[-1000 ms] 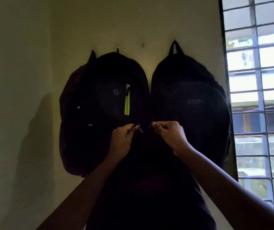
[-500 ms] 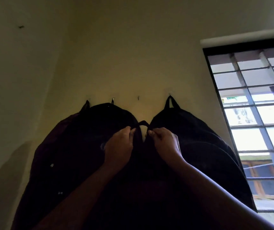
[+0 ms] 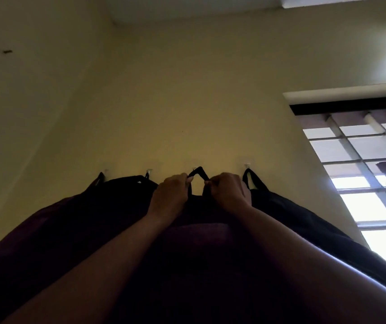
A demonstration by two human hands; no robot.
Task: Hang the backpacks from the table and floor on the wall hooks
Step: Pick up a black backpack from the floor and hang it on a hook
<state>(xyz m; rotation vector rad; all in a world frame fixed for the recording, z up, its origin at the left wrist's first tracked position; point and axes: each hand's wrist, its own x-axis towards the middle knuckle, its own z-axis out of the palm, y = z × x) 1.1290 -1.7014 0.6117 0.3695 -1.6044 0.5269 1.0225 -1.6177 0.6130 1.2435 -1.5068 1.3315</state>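
Black backpack loop (image 3: 198, 175) pinched by left hand (image 3: 171, 197) and right hand (image 3: 228, 194); no writing legible.

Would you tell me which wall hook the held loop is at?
The third hook from the left; both hands pinch the loop there, between two loaded hooks.

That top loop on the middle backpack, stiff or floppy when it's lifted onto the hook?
Probably floppy: the top loop forms a peak only because the left hand and right hand pull it taut. Likely to sag if released before it catches the hook. The backpack bulges, so possibly weighty.
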